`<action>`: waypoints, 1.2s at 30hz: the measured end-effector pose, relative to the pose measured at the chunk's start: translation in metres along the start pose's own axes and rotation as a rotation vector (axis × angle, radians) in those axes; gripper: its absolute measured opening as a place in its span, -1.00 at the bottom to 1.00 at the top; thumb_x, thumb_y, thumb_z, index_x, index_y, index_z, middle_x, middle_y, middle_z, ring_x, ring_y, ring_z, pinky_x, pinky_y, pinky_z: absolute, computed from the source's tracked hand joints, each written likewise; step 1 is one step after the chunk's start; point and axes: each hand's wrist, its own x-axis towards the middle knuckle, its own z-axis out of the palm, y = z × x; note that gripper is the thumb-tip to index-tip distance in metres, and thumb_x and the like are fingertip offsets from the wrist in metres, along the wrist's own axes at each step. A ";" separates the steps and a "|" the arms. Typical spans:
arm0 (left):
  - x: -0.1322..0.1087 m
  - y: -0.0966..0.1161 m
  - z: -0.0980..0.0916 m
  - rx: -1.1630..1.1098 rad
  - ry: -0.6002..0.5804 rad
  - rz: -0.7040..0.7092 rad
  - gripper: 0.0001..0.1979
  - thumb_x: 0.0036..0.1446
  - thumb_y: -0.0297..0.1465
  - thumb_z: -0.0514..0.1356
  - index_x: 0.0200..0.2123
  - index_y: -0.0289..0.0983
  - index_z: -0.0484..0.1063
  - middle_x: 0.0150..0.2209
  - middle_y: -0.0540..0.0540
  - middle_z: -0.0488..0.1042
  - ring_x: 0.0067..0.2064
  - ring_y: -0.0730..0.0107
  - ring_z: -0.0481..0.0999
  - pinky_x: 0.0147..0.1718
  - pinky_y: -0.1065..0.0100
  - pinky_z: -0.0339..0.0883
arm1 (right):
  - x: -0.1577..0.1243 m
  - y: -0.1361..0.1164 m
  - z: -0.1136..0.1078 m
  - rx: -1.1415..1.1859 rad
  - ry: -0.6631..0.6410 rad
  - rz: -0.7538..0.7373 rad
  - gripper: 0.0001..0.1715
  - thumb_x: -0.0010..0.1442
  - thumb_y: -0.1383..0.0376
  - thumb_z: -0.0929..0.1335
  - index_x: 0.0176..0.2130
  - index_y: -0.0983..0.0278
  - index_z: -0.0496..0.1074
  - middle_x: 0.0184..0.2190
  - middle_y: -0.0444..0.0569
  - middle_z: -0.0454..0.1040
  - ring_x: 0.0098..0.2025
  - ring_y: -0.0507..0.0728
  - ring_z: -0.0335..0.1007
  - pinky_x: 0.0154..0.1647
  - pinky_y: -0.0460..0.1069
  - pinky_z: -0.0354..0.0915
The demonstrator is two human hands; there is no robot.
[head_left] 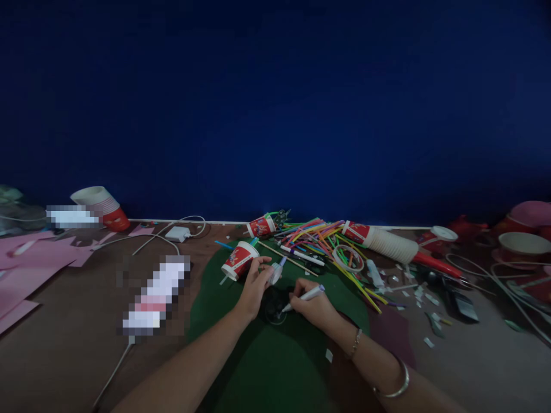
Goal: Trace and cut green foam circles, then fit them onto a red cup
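My right hand [303, 295] is closed round a white marker [312, 293] with a pale purple end. The marker's tip points down and left at a dark round piece with a thin pale rim [275, 314], which lies on the green sheet [258, 361]. Above that piece, my left hand [257, 281] has its fingers pinched on a small whitish object with a pale purple tip [276, 272]; its kind is unclear. Just beyond the left hand, a red and white paper cup [240, 260] with straws through it lies tilted.
Coloured straws [316, 232], a tape roll [348, 258] and a stack of paper cups [387, 244] lie ahead. To the right are a brush [462, 304], a red-handled tool [439, 265] and scraps. On the left are pink paper [38, 264], a charger [178, 234] and a blurred-out device [157, 295].
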 end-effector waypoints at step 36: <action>0.000 0.002 0.002 0.014 0.030 -0.001 -0.72 -0.06 -0.29 0.17 -0.21 -0.17 0.29 -0.40 0.06 0.32 -0.33 0.42 0.43 -0.39 0.44 0.26 | -0.002 -0.003 0.000 0.024 -0.065 -0.024 -0.80 -0.08 0.34 0.31 -0.63 0.25 0.19 -0.73 -0.24 0.21 -0.64 -0.04 0.06 -0.66 -0.15 -0.03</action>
